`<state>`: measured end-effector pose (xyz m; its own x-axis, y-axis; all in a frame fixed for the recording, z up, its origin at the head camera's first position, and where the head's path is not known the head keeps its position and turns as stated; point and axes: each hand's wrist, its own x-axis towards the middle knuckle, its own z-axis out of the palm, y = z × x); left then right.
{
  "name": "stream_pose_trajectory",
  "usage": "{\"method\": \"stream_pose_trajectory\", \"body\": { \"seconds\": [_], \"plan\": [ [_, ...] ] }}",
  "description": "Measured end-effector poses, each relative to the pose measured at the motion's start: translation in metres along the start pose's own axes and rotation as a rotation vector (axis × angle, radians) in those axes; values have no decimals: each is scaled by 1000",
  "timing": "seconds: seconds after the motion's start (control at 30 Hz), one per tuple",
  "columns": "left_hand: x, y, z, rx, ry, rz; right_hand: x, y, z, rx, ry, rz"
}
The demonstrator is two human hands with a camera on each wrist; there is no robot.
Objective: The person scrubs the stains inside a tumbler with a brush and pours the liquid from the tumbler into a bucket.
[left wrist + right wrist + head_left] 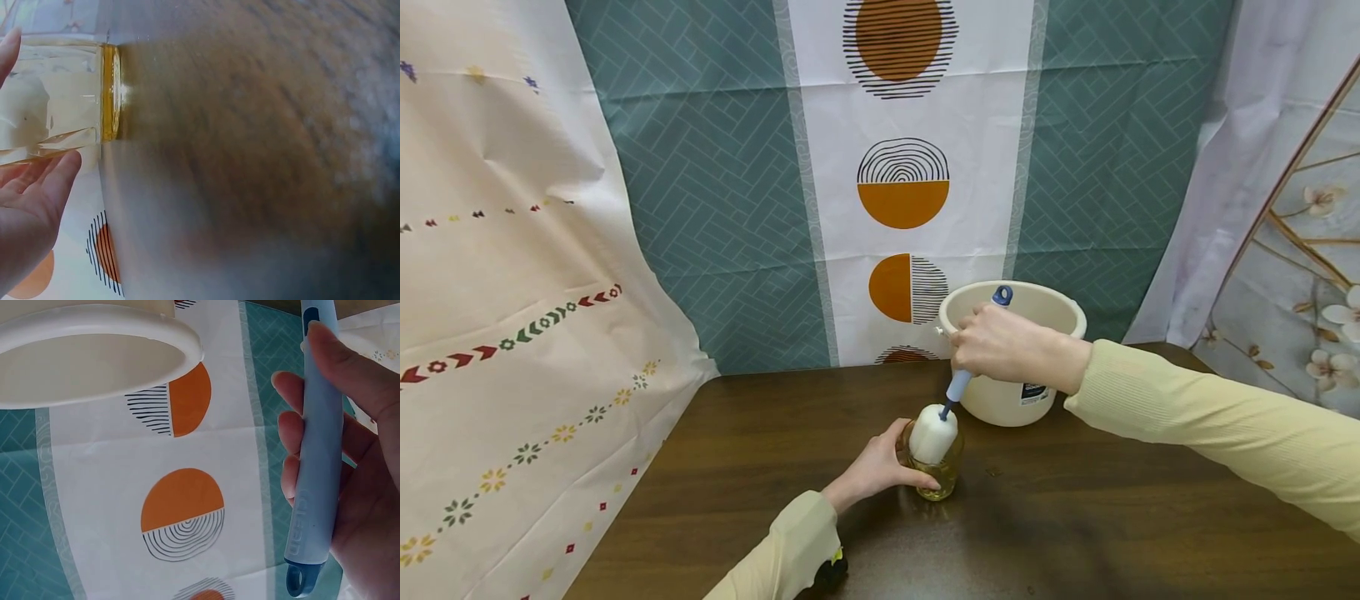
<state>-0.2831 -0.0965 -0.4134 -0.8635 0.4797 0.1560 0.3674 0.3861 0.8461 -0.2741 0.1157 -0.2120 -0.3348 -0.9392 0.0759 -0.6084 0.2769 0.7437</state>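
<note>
Work inside the amber glass point(946, 477) looks under way rather than finished: the white sponge head point(933, 437) sits partly in its mouth, and the left-wrist view shows a space between sponge and base. The right hand point(1003, 340) has its fingers wrapped round the brush's blue handle point(315, 462); the left hand point(880, 467) grips the glass between thumb and fingers, low over the tabletop point(775, 417), in front of the cream bucket point(1003, 408). Drawing the brush out and releasing both things apparently remain; whether the inside is clean cannot be told.
</note>
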Motion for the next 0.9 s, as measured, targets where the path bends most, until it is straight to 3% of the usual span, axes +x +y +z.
{"method": "stream_pose_trajectory", "body": {
  "seconds": [0.23,0.9],
  "plan": [
    [0,-1,0,8,-1,-1,-2,0,0,-16,22,1],
    [1,-1,0,-25,-15,2,-10,-2,-11,-21,-43,-24]
  ]
}}
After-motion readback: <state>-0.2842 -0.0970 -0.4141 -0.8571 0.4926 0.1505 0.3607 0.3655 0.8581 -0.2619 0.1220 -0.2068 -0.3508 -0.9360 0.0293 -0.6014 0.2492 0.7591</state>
